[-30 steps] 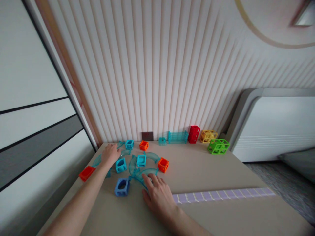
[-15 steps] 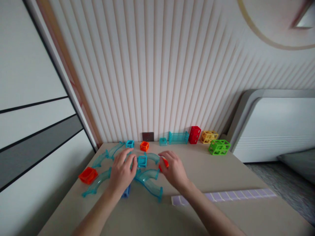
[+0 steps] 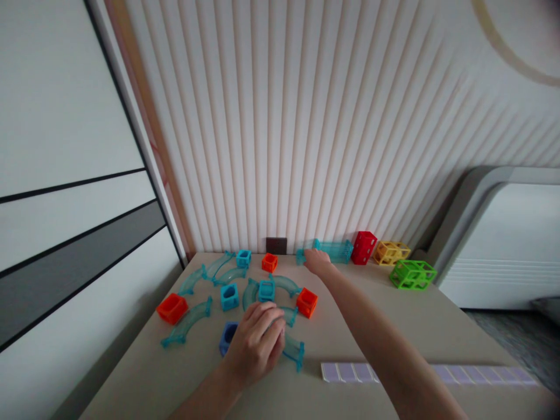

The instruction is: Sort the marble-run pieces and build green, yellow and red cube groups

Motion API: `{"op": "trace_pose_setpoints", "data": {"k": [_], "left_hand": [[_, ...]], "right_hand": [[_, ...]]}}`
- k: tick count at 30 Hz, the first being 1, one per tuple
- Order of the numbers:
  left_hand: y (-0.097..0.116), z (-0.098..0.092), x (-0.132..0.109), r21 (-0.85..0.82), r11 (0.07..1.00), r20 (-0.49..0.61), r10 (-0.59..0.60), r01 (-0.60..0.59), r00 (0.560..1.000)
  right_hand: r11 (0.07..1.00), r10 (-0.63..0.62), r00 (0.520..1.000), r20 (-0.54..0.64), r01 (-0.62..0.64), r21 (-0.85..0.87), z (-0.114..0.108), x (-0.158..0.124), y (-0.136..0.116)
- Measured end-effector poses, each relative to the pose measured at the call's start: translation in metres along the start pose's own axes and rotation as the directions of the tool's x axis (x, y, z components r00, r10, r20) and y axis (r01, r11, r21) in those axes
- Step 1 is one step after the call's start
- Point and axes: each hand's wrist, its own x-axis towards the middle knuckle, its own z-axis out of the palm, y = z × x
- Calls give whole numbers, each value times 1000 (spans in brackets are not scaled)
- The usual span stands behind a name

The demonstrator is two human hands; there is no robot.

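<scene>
My left hand point(image 3: 259, 344) is curled palm-down over a see-through teal track piece point(image 3: 294, 350), whose right end sticks out beyond the fingers. Just left of it a blue cube point(image 3: 227, 337) is partly covered. Reaching to the back by the wall, my right hand point(image 3: 317, 261) is closed at a small teal piece point(image 3: 301, 256); its fingertips are hidden. Between the hands lie a teal cube point(image 3: 266, 290), a curved teal track point(image 3: 286, 284) and an orange cube point(image 3: 307, 302).
Left on the table point(image 3: 131, 373) are more teal tracks point(image 3: 188, 324), a teal cube point(image 3: 230, 297) and an orange block point(image 3: 172, 308). A long teal piece point(image 3: 336, 252), red block point(image 3: 364, 247), yellow frame point(image 3: 392, 252) and green frame point(image 3: 412, 274) line the back right. A purple strip point(image 3: 350, 372) lies in front.
My right hand has left the orange cube and moved back to the small teal piece by the wall. My left hand has come right and nearer, over a teal track. The view has shifted.
</scene>
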Motion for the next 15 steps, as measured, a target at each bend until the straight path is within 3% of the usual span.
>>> {"op": "trace_pose_setpoints", "data": {"k": [5, 15], "left_hand": [[-1, 1, -2, -49, 999, 72, -14, 18, 997], [-1, 2, 0, -61, 998, 75, -25, 30, 997]], "right_hand": [[995, -91, 995, 37, 92, -42, 2, 2, -8], [970, -236, 971, 39, 238, -56, -13, -7, -38]]}}
